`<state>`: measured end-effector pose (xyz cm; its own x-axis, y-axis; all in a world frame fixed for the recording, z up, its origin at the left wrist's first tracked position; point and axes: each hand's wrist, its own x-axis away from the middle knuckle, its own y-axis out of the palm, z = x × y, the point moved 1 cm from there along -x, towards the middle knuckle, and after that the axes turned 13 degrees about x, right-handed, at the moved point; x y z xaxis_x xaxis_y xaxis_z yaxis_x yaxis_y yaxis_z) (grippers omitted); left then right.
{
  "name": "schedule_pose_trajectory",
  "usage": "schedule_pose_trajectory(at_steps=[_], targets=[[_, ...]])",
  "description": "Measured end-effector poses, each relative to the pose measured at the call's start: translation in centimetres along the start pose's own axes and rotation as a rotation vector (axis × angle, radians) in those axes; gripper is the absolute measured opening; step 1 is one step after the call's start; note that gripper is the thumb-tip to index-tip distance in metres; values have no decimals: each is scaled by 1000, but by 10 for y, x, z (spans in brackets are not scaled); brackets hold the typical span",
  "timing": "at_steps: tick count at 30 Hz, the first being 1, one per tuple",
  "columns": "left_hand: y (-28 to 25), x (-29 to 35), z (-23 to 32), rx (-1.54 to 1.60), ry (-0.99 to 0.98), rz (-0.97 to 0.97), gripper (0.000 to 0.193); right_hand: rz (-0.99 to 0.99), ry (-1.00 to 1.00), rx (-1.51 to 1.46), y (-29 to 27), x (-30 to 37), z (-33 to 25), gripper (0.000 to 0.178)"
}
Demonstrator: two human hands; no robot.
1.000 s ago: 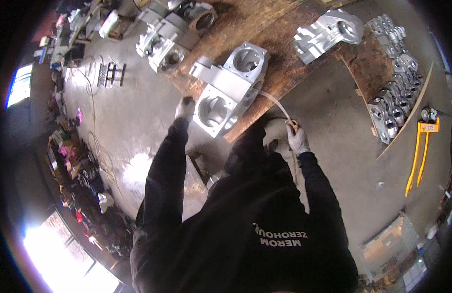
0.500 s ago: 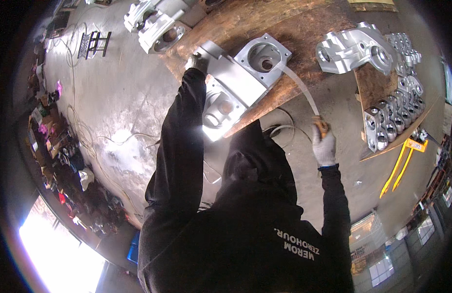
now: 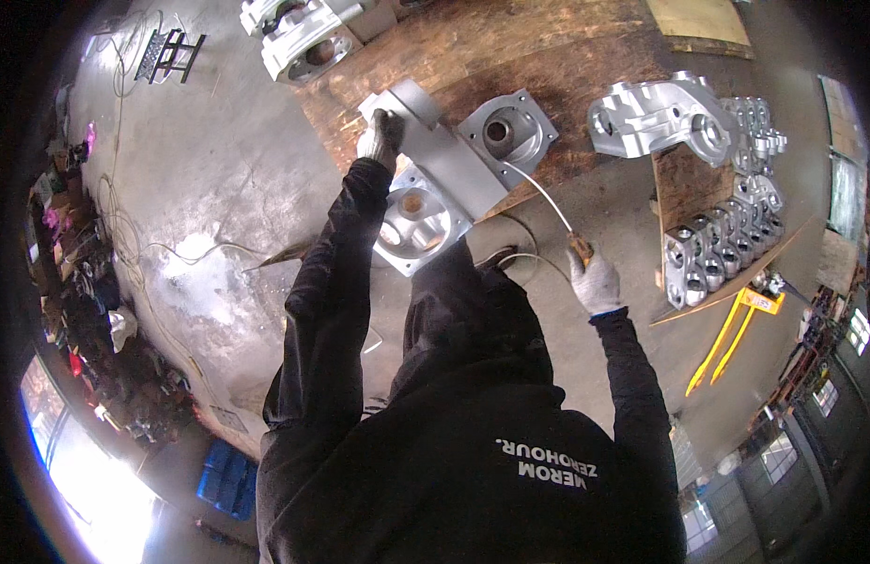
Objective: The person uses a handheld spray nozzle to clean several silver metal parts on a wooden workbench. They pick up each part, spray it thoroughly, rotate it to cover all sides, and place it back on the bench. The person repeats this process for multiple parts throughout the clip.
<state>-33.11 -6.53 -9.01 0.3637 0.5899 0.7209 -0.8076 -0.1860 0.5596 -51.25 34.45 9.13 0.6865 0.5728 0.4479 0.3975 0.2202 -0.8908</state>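
Note:
A large silver-grey cast metal housing rests on the wooden tabletop near its front edge, with wide square flanges around its round openings. My left hand, in a pale glove, is closed on the housing's raised upper-left end. In my gloved right hand is the brown handle of a long, thin metal tool. Its slender, pale shaft slants up and left to the near rim of the right-hand flange opening. Whether the tip touches the metal is hard to make out, as is the tool's exact kind.
Another housing lies on the table's right side, and more castings sit at the far left. Several smaller castings stand in rows on a board at right. A yellow two-pronged pallet truck is beside them. A cable trails across the floor.
The head view has shifted. The tool, blurred and reaching into the right-hand opening before, now has its end at the near rim. Both hands keep their holds, and the housing appears slightly tilted.

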Motion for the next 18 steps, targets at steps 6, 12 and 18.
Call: schedule_pose_trajectory(at_steps=[6,12,18], targets=[[20,46,-21,-168,170,109,31,30,77,50,1,5,21,43],[0,70,-32,-176,289,53,53,99,-91,-55,8,30,57,47],[49,163,-69,-391,415,27,57,108,-27,-316,47,83,120,42]])
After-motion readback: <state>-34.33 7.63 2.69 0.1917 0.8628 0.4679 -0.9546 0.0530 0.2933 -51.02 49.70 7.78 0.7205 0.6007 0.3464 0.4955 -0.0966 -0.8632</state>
